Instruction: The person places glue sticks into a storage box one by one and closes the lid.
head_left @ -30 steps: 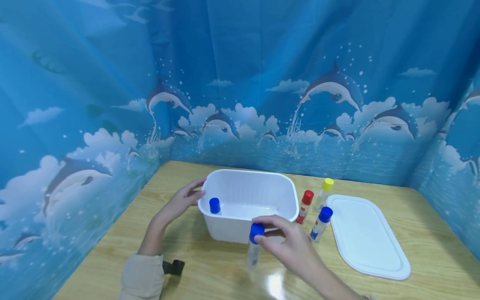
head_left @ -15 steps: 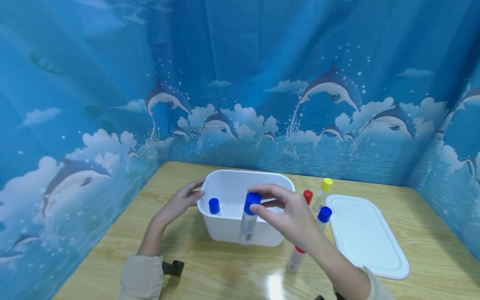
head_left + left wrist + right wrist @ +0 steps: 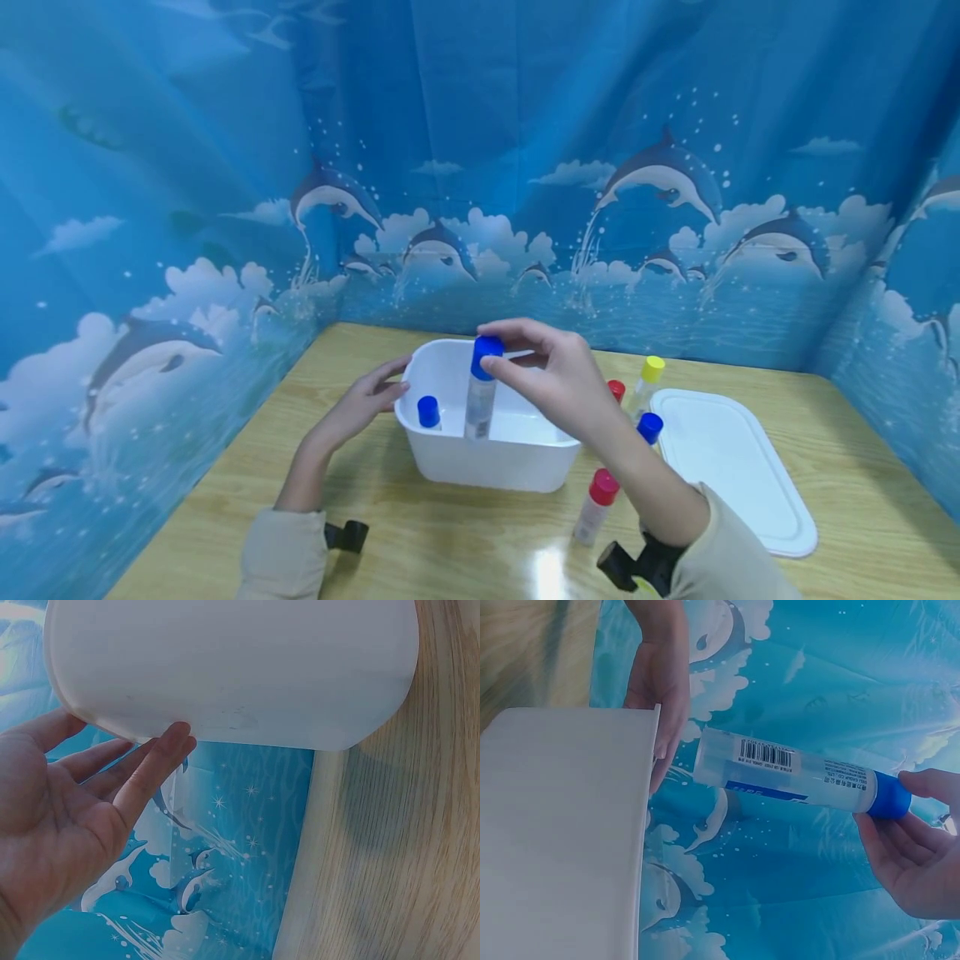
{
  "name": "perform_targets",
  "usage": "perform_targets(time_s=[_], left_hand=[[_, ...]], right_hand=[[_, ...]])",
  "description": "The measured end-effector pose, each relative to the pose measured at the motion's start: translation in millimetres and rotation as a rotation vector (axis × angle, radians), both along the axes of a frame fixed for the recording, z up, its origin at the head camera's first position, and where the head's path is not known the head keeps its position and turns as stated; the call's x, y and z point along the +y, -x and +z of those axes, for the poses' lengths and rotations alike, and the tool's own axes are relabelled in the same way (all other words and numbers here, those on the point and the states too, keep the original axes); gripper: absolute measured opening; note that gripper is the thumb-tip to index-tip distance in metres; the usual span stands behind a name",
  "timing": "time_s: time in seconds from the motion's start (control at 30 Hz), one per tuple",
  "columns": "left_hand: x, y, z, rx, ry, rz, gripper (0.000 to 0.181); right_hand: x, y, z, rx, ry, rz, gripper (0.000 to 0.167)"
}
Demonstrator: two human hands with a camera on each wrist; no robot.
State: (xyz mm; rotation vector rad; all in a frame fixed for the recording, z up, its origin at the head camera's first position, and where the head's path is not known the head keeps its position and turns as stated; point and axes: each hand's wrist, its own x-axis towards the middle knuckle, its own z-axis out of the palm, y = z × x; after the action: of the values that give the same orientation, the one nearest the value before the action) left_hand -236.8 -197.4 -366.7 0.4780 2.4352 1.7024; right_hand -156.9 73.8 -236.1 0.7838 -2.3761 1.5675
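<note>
Blue-capped bottle (image 3: 479,408) hangs nearly upright above the rim of the white bin (image 3: 491,468), below the right hand (image 3: 551,371), closed round its cap (image 3: 890,796); the left hand (image 3: 366,398), farther off, touches the bin.

Head view: left hand (image 3: 372,390) left of centre, fingers extended, left forearm (image 3: 306,471) running to lower left. Right hand (image 3: 551,375) near centre, thumb-and-finger pinch, right forearm (image 3: 654,487) toward lower right.
</note>
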Motion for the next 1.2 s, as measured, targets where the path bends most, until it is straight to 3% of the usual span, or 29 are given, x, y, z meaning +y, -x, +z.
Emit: perform_targets(time_s=[0.43,0.73,1.2], left_hand=[[2.2,-0.9,3.8,-0.018,0.0,-0.005,0.053],[0.5,2.2,-1.5,-0.002,-0.006,-0.004,0.056],[-0.5,2.0,-0.9,-0.001,0.001,0.005,0.056]], right_hand=[[-18,31.4,-5.3,-0.065,-0.03,-0.087,0.029],[-25,50.7,-23.6,-0.184,0.01,-0.121,0.027],[-33,65.5,-55.7,-0.256,0.013,-0.163,0.028]])
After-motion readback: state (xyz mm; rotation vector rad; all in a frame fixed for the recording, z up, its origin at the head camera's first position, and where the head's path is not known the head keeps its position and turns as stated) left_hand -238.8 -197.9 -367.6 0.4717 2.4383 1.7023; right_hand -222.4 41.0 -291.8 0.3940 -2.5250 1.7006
